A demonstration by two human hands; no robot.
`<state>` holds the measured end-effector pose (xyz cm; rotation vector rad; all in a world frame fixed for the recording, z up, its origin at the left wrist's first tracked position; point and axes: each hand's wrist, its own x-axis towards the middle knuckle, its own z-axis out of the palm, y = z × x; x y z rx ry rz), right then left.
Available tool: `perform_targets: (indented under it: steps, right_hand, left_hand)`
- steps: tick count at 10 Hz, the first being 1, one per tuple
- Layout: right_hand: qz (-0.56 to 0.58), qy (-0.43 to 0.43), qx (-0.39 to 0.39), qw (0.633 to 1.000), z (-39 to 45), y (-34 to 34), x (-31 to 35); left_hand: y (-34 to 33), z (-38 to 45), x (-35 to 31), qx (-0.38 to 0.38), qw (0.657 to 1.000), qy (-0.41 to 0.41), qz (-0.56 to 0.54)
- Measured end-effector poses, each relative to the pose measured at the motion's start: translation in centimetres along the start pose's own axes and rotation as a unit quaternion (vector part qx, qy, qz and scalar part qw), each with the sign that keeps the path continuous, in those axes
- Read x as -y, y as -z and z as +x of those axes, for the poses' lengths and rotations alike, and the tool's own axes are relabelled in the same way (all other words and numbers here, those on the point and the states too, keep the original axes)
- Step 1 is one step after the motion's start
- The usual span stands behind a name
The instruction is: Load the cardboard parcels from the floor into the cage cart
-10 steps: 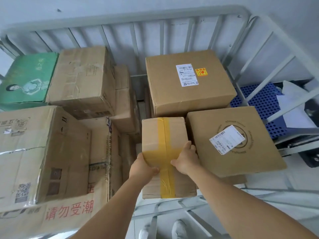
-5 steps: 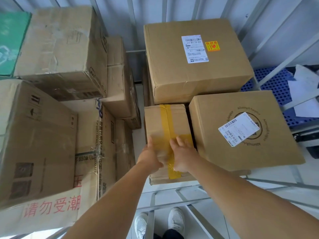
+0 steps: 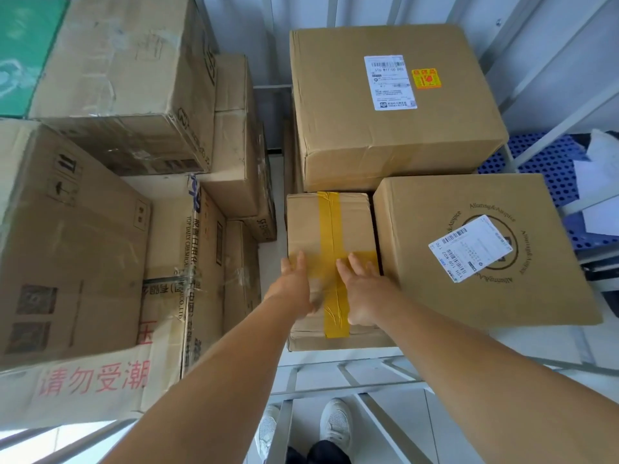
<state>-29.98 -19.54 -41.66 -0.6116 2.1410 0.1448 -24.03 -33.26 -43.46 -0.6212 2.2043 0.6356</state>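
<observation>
A small cardboard parcel with a yellow tape cross [image 3: 330, 236] lies inside the cage cart [image 3: 368, 385], wedged between a large labelled box behind it [image 3: 385, 135] and a box with a round print and a white label [image 3: 469, 249] to its right. My left hand [image 3: 294, 286] lies flat on the parcel's near left part, fingers spread. My right hand [image 3: 363, 293] rests flat on its near right part, fingers spread too. Neither hand wraps around the parcel.
Stacked cardboard boxes [image 3: 77, 249] fill the cart's left side, one with red characters [image 3: 93, 380]. A narrow gap runs down the middle. A green box [image 3: 20, 51] sits at the far left. A blue perforated crate [image 3: 549, 169] with papers stands outside on the right. My shoes [image 3: 335, 426] are below.
The parcel has gone down and forward into the gap between the boxes. My hands have shifted from gripping its near end to lying flat on its top.
</observation>
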Motion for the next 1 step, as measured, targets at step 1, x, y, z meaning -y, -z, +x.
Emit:
perform_targets:
  steps: [1]
  right_hand:
    - [-0.007, 0.014, -0.037, 0.999, -1.08, 1.21, -0.09]
  left_hand:
    - [1.12, -1.70, -0.50, -0.054, 0.996, -0.028, 0.061]
